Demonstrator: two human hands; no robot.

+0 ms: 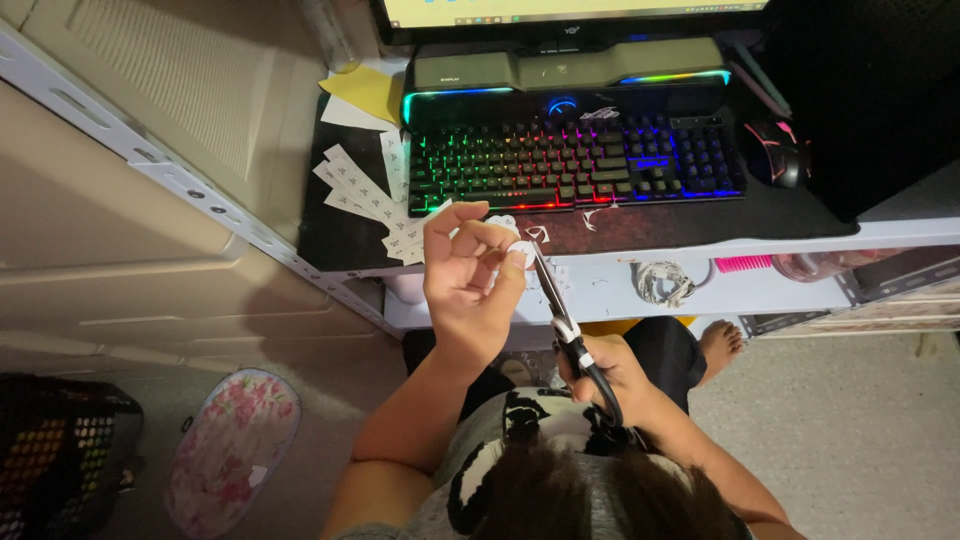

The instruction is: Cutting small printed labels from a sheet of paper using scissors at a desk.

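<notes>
Over the desk edge, a small white paper piece is being pinched by the left hand (raised for sight), while scissors, gripped by the right hand, are being angled into it.

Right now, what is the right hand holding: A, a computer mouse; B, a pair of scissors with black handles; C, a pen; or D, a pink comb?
B: the right hand grips the black handles of the scissors, whose blades reach up to the small white paper piece pinched by the left hand.
</notes>
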